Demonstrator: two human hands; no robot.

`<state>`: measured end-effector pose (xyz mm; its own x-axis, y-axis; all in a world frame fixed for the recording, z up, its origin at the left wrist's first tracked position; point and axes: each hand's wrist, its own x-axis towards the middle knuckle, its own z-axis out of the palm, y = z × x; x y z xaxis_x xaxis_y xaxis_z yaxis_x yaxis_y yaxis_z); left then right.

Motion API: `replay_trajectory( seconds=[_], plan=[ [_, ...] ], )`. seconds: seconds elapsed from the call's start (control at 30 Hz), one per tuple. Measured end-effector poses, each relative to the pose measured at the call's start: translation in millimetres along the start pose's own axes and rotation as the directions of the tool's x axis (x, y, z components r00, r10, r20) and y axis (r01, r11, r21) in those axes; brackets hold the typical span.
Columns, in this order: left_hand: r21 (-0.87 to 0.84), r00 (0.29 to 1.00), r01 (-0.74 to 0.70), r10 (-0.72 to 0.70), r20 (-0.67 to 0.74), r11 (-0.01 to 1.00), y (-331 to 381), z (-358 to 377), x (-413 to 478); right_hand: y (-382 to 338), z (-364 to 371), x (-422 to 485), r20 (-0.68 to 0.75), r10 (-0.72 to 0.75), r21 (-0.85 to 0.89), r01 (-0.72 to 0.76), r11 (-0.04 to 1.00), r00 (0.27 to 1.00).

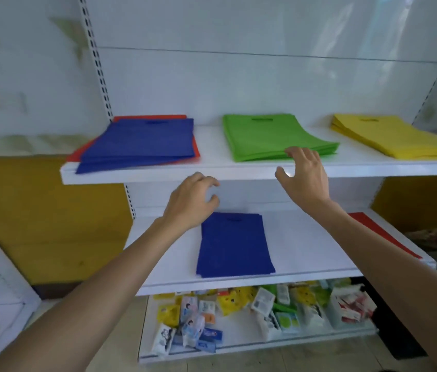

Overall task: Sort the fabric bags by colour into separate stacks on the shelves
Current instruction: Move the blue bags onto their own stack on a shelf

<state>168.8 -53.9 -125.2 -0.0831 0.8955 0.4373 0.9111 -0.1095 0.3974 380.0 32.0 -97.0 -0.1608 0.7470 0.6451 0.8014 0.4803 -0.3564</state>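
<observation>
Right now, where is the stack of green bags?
In the head view, the green bags lie on the upper shelf, between the blue bags on the left and the yellow bags on the right.

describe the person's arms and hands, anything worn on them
Both arms are bare: no sleeve shows on the left forearm or the right forearm. The left hand and right hand wear no gloves, and no watch, bracelet or ring shows, though the picture is slightly blurred.
</observation>
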Motion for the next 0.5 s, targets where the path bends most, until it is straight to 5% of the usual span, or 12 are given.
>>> replay_trajectory(
  seconds=[0.3,0.43,0.5],
  plan=[
    [0.092,0.97,0.136,-0.114,-0.213,0.986,-112,-85,64,-93,89,93,0.087,-0.053,0.056,0.049,0.997,0.995],
    [0.188,0.919,0.369,-0.327,-0.219,0.91,-188,-110,100,-130,143,137,0.127,-0.052,0.113,0.037,0.993,0.991],
    [0.089,0.878,0.459,-0.436,-0.199,0.884,-216,-121,114,-146,168,157,0.204,0.006,0.121,-0.032,0.992,0.979]
  ],
)
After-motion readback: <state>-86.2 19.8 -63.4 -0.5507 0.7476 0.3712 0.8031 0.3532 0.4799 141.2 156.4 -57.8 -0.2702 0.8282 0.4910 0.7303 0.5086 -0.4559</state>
